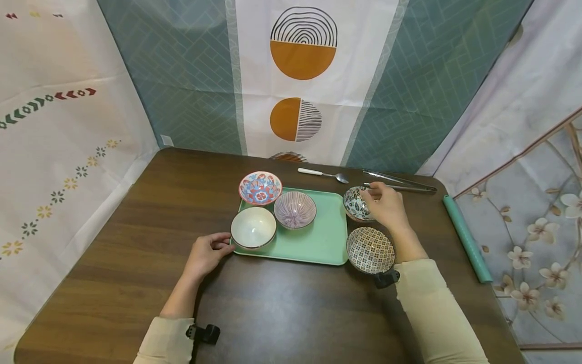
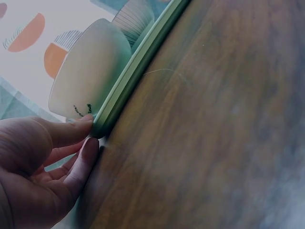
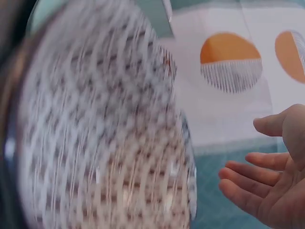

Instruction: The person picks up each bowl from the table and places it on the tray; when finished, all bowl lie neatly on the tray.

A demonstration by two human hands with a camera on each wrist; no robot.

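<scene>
My left hand [image 1: 208, 254] pinches the front left corner of the green tray [image 1: 313, 247], thumb on top, as the left wrist view shows at the tray's rim [image 2: 125, 86]. Close by that thumb stands a plain white bowl [image 1: 253, 227] on the tray. Also there are a purple-striped bowl [image 1: 294, 210] and, at the back left corner, a red and blue patterned bowl [image 1: 260, 188]. My right hand [image 1: 386, 206] hovers over a small floral bowl [image 1: 355, 203], its fingers parted and holding nothing in the right wrist view. Below that wrist sits a brown-patterned bowl [image 1: 370, 249].
Behind the tray lies a spoon with a white handle [image 1: 310, 171]. Metal tongs [image 1: 404, 183] lie at the back right, beyond my right hand. A teal roll [image 1: 467, 240] lies along the right edge of the brown table [image 1: 136, 227].
</scene>
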